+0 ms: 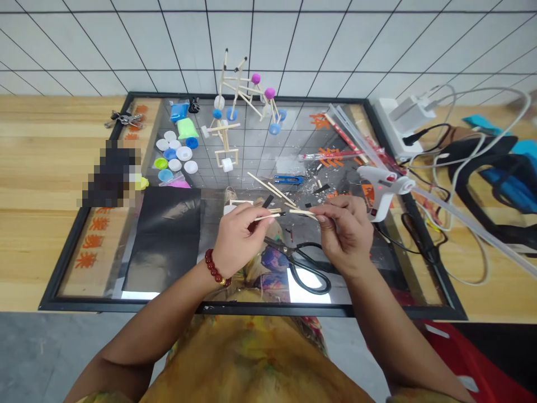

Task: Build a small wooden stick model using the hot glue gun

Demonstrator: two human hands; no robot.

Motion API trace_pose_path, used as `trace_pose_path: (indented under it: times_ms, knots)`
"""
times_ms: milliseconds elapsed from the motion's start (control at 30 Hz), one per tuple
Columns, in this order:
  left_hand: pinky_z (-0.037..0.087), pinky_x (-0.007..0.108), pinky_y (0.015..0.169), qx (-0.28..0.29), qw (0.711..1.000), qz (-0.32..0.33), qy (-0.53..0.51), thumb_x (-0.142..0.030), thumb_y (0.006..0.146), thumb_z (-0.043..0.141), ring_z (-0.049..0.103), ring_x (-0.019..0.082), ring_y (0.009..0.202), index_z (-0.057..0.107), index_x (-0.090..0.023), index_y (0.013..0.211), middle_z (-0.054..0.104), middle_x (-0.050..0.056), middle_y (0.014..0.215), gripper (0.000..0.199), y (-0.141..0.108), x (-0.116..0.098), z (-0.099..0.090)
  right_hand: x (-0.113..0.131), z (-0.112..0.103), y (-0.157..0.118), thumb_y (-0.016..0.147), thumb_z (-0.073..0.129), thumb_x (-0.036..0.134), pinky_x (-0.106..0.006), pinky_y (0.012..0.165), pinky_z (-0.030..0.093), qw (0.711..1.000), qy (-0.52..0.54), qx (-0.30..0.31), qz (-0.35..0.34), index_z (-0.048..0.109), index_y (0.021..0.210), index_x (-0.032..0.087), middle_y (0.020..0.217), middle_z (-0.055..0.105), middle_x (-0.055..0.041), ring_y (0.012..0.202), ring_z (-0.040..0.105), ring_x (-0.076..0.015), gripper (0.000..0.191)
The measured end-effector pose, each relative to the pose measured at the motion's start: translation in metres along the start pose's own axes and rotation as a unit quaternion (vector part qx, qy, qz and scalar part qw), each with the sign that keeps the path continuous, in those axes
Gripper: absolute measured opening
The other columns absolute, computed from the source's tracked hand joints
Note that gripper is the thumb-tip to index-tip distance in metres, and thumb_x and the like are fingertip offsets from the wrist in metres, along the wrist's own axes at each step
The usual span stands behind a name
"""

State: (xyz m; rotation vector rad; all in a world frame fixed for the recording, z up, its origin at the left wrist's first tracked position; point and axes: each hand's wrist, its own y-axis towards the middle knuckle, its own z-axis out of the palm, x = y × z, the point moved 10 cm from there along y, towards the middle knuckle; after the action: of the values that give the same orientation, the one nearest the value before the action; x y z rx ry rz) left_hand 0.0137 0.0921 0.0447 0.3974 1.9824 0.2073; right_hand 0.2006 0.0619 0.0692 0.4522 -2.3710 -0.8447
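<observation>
My left hand [242,234], a red bead bracelet at its wrist, pinches a thin pale stick [272,216] with a dark tip. Facing it, my right hand [346,230] grips another pale stick [300,212] between thumb and fingers. The two stick ends are close together above the glass; whether they touch is unclear. Black-handled scissors [310,268] lie below and between my hands. Loose sticks [268,187] and small black pieces [267,201] rest just beyond them.
A stick structure with pink balls [269,93] stands at the back. Small coloured lids [183,153] and a black sheet [165,238] are at left. On the right are a white glue gun [380,190], a power strip [396,131] and tangled cables. A black frame [277,309] edges the glass.
</observation>
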Motion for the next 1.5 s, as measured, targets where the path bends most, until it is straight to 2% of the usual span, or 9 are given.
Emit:
trace_pose_path:
  times_ms: [733,1200,1500]
  knots:
    - [0.047,0.025,0.068,0.01,0.999,0.021,0.032,-0.023,0.087,0.061,0.061,0.012,0.07,0.072,-0.02,0.084,0.07,0.003,0.079,0.011,-0.001,-0.005,0.003,0.007,0.009,0.001,0.087,0.059,0.015,-0.038,0.075,0.04,0.999,-0.012,0.04,-0.026,0.067,0.096,0.03,0.082,0.06,-0.0012,0.078,0.057,-0.0181,0.019]
    - [0.045,0.024,0.065,0.008,0.999,-0.036,0.002,-0.026,0.087,0.062,0.059,0.012,0.067,0.071,-0.02,0.079,0.068,0.001,0.075,0.013,0.001,0.006,0.002,0.005,0.011,0.0,0.087,0.06,0.017,-0.037,0.076,0.041,0.998,0.01,0.057,-0.024,0.068,0.092,0.029,0.079,0.06,-0.0005,0.076,0.058,-0.0168,0.016]
    - [0.044,0.024,0.064,0.009,0.999,-0.046,-0.003,-0.026,0.086,0.064,0.057,0.011,0.065,0.071,-0.02,0.078,0.067,0.001,0.073,0.013,0.001,0.006,0.001,0.005,0.01,-0.001,0.083,0.062,0.012,-0.038,0.077,0.039,0.997,0.004,0.059,-0.046,0.067,0.094,0.031,0.081,0.06,0.0008,0.077,0.059,-0.0161,0.023]
